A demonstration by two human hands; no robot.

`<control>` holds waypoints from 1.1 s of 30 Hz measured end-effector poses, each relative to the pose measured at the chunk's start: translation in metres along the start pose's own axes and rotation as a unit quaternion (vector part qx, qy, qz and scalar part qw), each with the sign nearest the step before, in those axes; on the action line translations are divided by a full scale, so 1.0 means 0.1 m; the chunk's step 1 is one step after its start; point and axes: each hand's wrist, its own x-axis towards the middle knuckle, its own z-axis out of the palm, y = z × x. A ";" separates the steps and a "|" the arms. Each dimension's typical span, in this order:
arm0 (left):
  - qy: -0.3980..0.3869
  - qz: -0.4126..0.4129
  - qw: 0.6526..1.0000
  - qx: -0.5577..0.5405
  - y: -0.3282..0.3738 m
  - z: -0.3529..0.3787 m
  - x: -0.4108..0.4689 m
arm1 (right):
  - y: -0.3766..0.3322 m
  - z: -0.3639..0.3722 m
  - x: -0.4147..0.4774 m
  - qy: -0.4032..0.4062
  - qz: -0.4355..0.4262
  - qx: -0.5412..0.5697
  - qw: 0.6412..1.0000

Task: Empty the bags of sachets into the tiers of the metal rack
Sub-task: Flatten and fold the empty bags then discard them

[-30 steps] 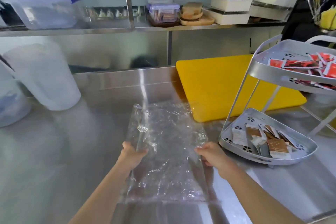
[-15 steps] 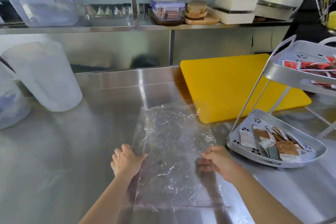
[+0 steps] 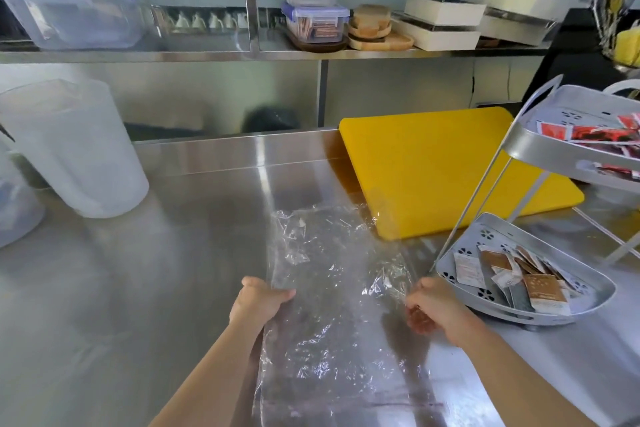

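A clear plastic bag point(image 3: 332, 305), crinkled and empty, lies flat on the steel counter in front of me. My left hand point(image 3: 258, 298) grips its left edge. My right hand point(image 3: 433, 310) pinches its right edge, fingers curled partly under the film. At the right stands the grey metal rack point(image 3: 485, 222). Its lower tier point(image 3: 460, 298) holds brown and white sachets point(image 3: 512, 277). Its upper tier point(image 3: 540, 152) holds red sachets point(image 3: 588, 132) and runs off the frame's right edge.
A yellow cutting board point(image 3: 433, 170) lies behind the bag, under the rack's legs. A translucent white jug point(image 3: 69, 146) stands at the left of the steel counter point(image 3: 121, 288). A shelf point(image 3: 207, 54) above carries lidded plastic boxes, wooden plates and white trays.
Both hands keep hold of the bag's edges. The bag has been drawn flatter and sits slightly further right in view. The rack and sachets have not moved.
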 end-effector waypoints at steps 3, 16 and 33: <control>0.014 0.007 0.998 0.058 0.01 0.03 0.04 | 0.06 -0.03 0.01 -0.027 0.021 -0.123 0.992; 0.032 0.021 0.999 0.018 0.21 0.13 0.11 | -0.06 0.14 0.26 0.021 0.017 0.029 0.999; -0.188 -0.042 0.952 -0.239 -0.07 -0.27 0.35 | -0.02 0.04 0.34 -0.098 0.002 0.168 0.981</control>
